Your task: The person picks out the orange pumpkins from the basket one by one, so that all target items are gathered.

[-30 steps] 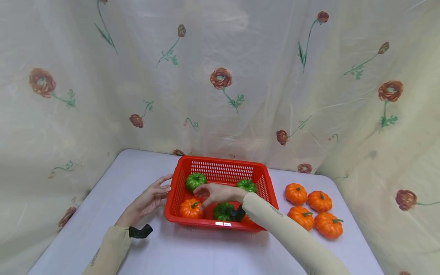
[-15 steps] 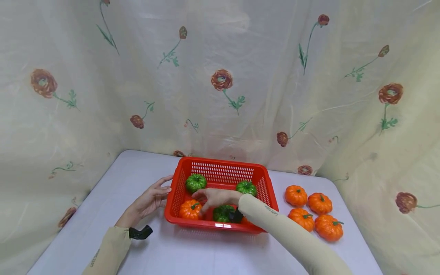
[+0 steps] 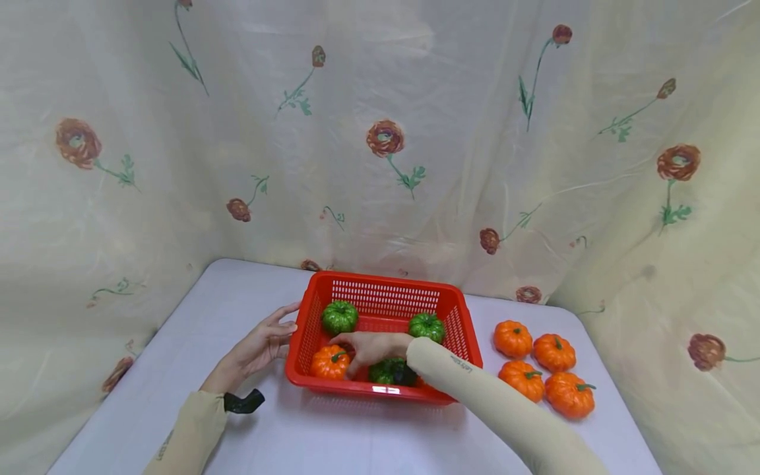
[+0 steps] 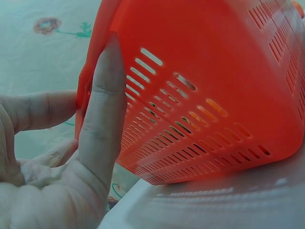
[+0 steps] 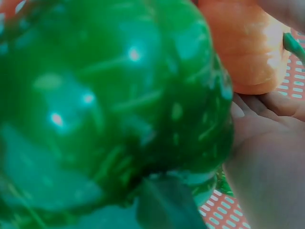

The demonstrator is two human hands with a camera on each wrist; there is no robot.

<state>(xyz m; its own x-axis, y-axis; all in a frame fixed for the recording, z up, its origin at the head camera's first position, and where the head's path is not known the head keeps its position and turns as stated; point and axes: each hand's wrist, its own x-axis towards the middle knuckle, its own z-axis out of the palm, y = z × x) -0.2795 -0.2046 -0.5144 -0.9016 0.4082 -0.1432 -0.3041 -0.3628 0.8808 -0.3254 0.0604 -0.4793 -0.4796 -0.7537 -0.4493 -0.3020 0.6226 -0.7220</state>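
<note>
A red plastic basket (image 3: 380, 389) with slotted walls stands on the table. My left hand (image 3: 259, 346) holds its left rim; in the left wrist view the rim lies between the thumb (image 4: 102, 100) and the fingers. Inside the basket, my right hand (image 3: 371, 349) grips an orange toy pumpkin (image 3: 328, 363) at the front left, fingers on its far side and thumb on its near side. Beneath the right wrist sits a green pumpkin (image 3: 382, 373), which fills much of the right wrist view. Two more green pumpkins stand at the back left (image 3: 340, 317) and back right (image 3: 426, 326).
Several orange pumpkins (image 3: 554, 352) with green stems are grouped on the white table (image 3: 249, 442) right of the basket. Another orange one in the basket's front right corner is mostly hidden by the right sleeve (image 3: 475, 389). A flower-patterned curtain (image 3: 445, 132) hangs behind the table.
My right hand has moved slightly left and lower in the basket, and its fingers have come round the orange pumpkin. The left hand has stayed at the rim.
</note>
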